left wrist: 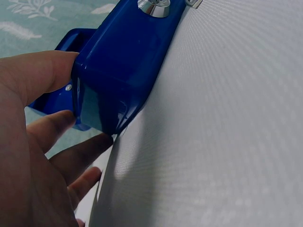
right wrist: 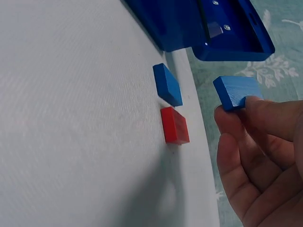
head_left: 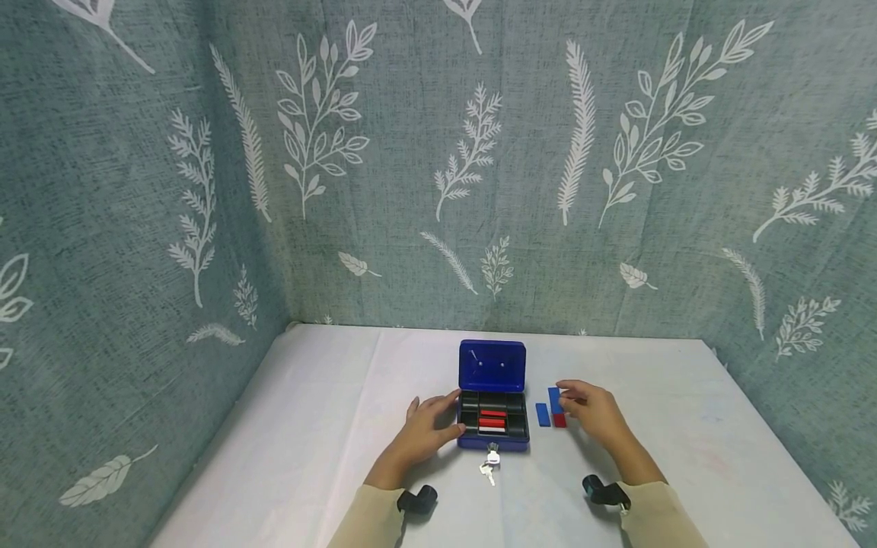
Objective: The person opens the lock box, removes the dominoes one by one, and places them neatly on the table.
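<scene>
A small blue cash box (head_left: 493,438) stands open on the white table, its lid (head_left: 492,366) raised. Red blocks (head_left: 490,418) lie in its black tray. My left hand (head_left: 428,426) holds the box's left side (left wrist: 113,75), thumb and fingers against its wall. My right hand (head_left: 594,411) pinches a blue block (right wrist: 235,91) lifted above the table, right of the box. Below it lie another blue block (right wrist: 167,84) and a red block (right wrist: 174,125) on the cloth.
Keys (head_left: 489,466) hang from the lock (left wrist: 154,5) at the box's front. The white table (head_left: 329,426) is walled by a leaf-patterned teal curtain (head_left: 438,167) behind and on both sides.
</scene>
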`<state>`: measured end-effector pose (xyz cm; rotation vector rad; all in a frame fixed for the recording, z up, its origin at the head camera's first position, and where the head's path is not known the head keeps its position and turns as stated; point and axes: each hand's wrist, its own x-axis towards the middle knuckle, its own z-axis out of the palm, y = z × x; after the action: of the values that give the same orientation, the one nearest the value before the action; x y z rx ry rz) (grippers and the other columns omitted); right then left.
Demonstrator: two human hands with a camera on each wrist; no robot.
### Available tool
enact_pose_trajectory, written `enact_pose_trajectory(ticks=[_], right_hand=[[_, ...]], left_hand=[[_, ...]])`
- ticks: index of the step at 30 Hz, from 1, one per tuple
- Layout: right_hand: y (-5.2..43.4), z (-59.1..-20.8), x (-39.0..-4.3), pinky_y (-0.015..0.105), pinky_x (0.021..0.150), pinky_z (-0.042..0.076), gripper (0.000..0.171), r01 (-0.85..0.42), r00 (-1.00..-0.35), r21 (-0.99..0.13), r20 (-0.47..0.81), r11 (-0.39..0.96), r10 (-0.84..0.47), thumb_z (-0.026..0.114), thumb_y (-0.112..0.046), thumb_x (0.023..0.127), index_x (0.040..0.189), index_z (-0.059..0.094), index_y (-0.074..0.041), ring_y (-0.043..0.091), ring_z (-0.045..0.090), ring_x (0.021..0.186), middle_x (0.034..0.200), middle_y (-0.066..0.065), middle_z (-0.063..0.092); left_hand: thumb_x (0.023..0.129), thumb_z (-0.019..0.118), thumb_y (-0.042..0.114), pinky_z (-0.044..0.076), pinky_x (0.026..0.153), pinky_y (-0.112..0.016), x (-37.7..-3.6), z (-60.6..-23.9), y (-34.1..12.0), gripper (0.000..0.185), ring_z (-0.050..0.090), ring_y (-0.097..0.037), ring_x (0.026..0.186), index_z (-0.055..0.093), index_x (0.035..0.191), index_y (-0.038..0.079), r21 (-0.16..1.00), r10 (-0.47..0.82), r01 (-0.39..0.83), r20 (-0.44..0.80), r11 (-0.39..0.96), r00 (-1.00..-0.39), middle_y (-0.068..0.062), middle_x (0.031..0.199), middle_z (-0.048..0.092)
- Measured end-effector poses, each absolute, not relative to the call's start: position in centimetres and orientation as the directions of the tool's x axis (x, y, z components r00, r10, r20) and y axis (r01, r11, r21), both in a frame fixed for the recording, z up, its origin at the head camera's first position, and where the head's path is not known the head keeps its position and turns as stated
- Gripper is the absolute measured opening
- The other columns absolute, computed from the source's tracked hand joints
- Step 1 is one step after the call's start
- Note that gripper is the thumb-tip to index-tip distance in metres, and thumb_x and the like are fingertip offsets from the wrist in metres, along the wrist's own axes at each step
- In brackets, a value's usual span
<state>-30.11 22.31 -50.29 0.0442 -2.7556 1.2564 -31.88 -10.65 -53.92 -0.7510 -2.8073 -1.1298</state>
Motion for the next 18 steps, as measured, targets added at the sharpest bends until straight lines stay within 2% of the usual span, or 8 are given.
enact_pose_trajectory(ticks=[18], right_hand=[[23.5,-51.0,-29.8,0.034,0.069,0.055,0.029,-0.064,-0.994,-0.748,0.108,0.661,0.025,0.063,-0.004,0.092,0.121,0.064,-0.001,0.018,0.063,0.077,0.095,0.008,0.069]], left_hand=[[0.089,0.063,0.041,0.004,0.112,-0.062,-31.9,-53.9,-10.7,0.065,0.042,-0.032,0.132,0.047,0.146,0.015,0.643,0.428,0.441,0.19,0.626,-0.884,-0.006,0.133,0.059]])
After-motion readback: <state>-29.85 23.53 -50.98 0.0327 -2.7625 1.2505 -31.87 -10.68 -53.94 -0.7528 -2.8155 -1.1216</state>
